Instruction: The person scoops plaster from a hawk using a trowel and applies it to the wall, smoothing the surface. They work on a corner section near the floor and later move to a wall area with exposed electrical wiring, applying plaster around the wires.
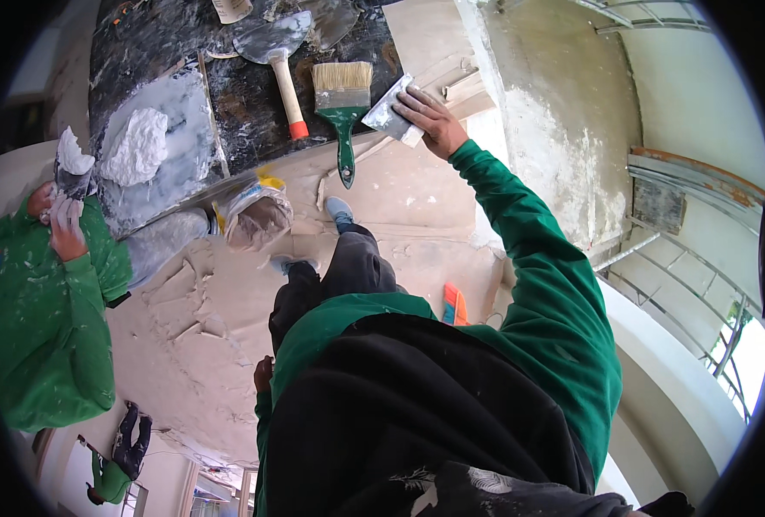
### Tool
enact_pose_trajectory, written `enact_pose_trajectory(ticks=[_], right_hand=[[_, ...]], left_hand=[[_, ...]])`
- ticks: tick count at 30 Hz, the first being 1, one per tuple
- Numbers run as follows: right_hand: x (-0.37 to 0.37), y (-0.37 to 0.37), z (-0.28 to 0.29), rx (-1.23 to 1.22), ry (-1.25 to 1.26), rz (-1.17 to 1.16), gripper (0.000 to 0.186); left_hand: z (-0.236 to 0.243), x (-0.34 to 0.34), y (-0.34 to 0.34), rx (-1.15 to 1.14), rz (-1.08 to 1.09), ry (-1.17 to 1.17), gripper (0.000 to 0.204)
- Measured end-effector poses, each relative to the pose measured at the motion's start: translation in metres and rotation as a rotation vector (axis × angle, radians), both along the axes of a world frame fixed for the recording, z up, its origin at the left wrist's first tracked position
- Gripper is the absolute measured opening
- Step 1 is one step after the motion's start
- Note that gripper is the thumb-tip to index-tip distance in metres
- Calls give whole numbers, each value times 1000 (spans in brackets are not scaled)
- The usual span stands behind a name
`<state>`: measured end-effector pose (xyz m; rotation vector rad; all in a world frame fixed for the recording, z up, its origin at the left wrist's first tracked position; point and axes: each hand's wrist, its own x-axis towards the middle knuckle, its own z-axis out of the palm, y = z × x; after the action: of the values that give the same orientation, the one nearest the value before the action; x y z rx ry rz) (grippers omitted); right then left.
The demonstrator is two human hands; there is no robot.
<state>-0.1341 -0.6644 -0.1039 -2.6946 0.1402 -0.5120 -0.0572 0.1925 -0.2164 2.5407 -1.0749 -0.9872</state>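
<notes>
A plaster-splashed floor [227, 345] and a rough, half-skimmed wall [555, 129] frame the scene, with a dark, smeared board [244, 95] lying above the person's feet. The person's right hand [430, 121] reaches out at full stretch and closes its fingers over a small flat plaster blade [388, 114] at the board's right edge, beside the wall. The left hand [264, 373] shows only as a sliver at the hip, and whether it is open or holding something cannot be told.

The step in hand looks like picking up or steadying the blade on the board. Judging by the layout, the next move calls for lifting it clear without knocking the green-handled brush [344, 112] lying just to its left.

Further left on the board lie a trowel with a wooden handle [277, 60] and a white mound of plaster [137, 146]. A crumpled bag [257, 215] sits at the board's near edge. A co-worker in green [42, 319] stands at the left, a hand [68, 233] raised around a wad of plaster, well apart from the blade. An orange tool [454, 303] lies on the floor by the person's knee.
</notes>
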Motion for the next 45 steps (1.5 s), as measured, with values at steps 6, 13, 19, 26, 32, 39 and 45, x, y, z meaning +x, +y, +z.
enact_pose_trajectory(ticks=[6,13,19,26,32,39,45], right_hand=[[-5,2,-16,65,15,-54,65],[-3,34,-27,230,-57,-293,69],[-71,85,-63,246,624,-640,35],[-152,232,-138,456,756,-1063,32],[-90,374,-146,408,772,-511,35],[0,493,-164,86,850,59,43],[124,634,-190,116,1133,29,41]], left_hand=[[8,-16,6,56,125,93,31],[17,-43,19,65,266,142,32],[5,-85,40,40,431,194,33],[-26,-127,60,-58,728,226,33],[-22,-175,136,-195,999,183,34],[19,-354,237,-207,1583,165,35],[27,-477,267,-237,2127,234,36]])
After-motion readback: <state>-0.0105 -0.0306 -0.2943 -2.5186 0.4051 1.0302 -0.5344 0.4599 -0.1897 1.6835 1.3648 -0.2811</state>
